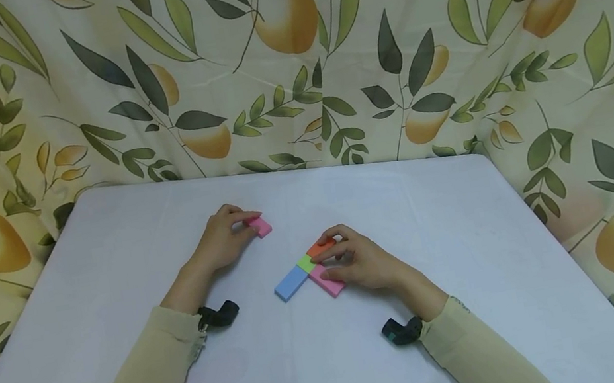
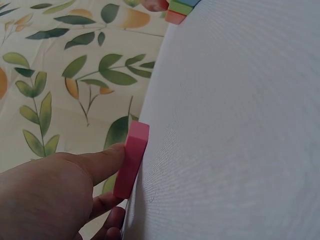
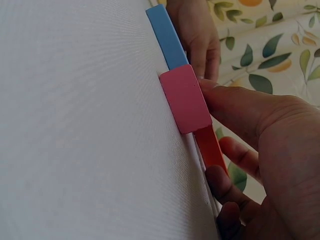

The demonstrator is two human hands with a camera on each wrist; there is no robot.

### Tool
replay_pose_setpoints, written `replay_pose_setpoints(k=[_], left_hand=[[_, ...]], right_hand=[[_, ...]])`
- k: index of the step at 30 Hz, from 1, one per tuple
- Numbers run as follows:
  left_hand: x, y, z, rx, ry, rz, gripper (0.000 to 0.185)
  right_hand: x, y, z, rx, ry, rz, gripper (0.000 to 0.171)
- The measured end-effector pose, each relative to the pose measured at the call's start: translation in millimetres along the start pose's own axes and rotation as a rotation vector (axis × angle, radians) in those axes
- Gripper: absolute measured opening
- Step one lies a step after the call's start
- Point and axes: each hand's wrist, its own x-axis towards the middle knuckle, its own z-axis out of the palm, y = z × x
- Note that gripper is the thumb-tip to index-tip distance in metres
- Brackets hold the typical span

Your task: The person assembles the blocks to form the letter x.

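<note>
My left hand [image 1: 225, 239] pinches a small pink block [image 1: 262, 227] between thumb and fingers, at or just above the white table. In the left wrist view that pink block [image 2: 132, 160] shows its long side and one end. Right of it lies a flat group of touching blocks: a long blue block [image 1: 291, 283], a small green block [image 1: 305, 263] and an orange block [image 1: 319, 248] in a line, with a second pink block [image 1: 327, 283] branching off. My right hand [image 1: 367, 261] holds this group, thumb at the pink block [image 3: 186, 99], fingers at the orange block [image 3: 211, 150], partly covering both.
A white cloth covers the table [image 1: 240, 376]. Behind and beside it hangs a cream curtain [image 1: 356, 123] printed with fruit and leaves. A black wrist camera [image 1: 219, 314] sits at the left cuff, and another black camera [image 1: 403, 331] at the right one.
</note>
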Motion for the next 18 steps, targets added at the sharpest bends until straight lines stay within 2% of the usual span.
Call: replay_pose_setpoints(k=[8,18], left_hand=[[-0.5,0.2,-0.6,-0.006,-0.005,-0.002,0.032],[-1.0,1.5,-0.9,-0.004,-0.006,-0.009,0.033]], right_hand=[[1.8,1.5,-0.6,-0.021,0.0,-0.031,0.029],[1.5,0.6,-0.1,-0.026,0.001,-0.02,0.028]])
